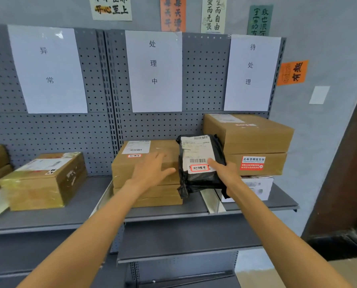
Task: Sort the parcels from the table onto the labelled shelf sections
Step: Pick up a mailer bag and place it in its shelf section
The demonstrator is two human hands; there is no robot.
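My right hand (pixel 225 172) grips a black plastic mailer parcel (pixel 200 163) by its lower right edge, thumb on its white shipping label with a red-framed sticker. The parcel is held tilted above the right end of a stack of flat brown boxes (pixel 146 173) in the shelf's middle section, under a white paper label sheet (pixel 154 71). With straight, spread fingers, my left hand (pixel 152 170) rests on the top brown box just left of the black parcel.
Two stacked brown boxes (pixel 250 142) sit on a white box (pixel 256 188) in the right section, close behind the black parcel. A taped brown box (pixel 44 179) stands in the left section. A metal divider (pixel 211 200) separates the middle and right sections. A lower shelf (pixel 184 242) juts out below.
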